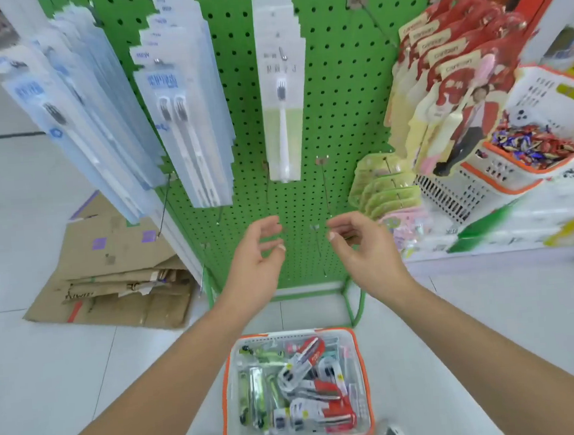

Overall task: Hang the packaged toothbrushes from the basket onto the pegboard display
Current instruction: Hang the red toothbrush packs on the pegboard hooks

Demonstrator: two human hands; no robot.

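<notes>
A green pegboard (338, 103) stands in front of me with packaged toothbrushes hung on hooks: blue packs (182, 122) at left, a white and green stack (280, 90) in the middle, red packs (449, 67) at right. Below my arms, a white basket with an orange rim (225, 393) sits on the floor, filled with several packaged toothbrushes (309, 387). My left hand (258, 257) and my right hand (360, 246) hover in front of the lower pegboard, fingers loosely curled, holding nothing. Bare metal hooks (326, 186) stick out just above them.
Flattened cardboard (118, 271) lies on the floor at left. White and orange baskets with wrapped sweets (534, 149) stand at right, above stacked goods. Small green and pink packs (386, 189) hang at the lower right of the board. The green stand frame (354, 301) sits behind the basket.
</notes>
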